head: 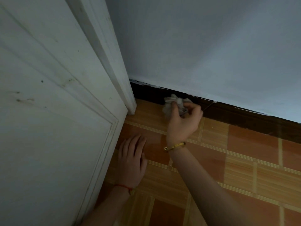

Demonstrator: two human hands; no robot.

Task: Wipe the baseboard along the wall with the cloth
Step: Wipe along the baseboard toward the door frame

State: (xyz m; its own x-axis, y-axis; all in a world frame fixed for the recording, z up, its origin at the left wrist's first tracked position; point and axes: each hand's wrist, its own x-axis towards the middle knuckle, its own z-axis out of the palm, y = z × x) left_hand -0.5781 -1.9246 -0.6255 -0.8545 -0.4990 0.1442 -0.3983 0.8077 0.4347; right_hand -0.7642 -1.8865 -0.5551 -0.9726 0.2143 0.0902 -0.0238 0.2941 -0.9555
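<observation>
A dark brown baseboard (236, 116) runs along the foot of the pale wall, from the door frame down to the right. My right hand (184, 121), with a gold bracelet on the wrist, is closed around a crumpled grey-white cloth (171, 103). The cloth is pressed against the baseboard a short way right of the door frame. My left hand (132, 159), a red string on its wrist, lies flat on the floor with fingers spread, close to the door.
A white panelled door (48, 119) fills the left side, its frame (125, 79) meeting the baseboard at the corner. The floor (244, 168) is orange and tan patterned tile. The pale blue-grey wall (211, 46) rises above the baseboard.
</observation>
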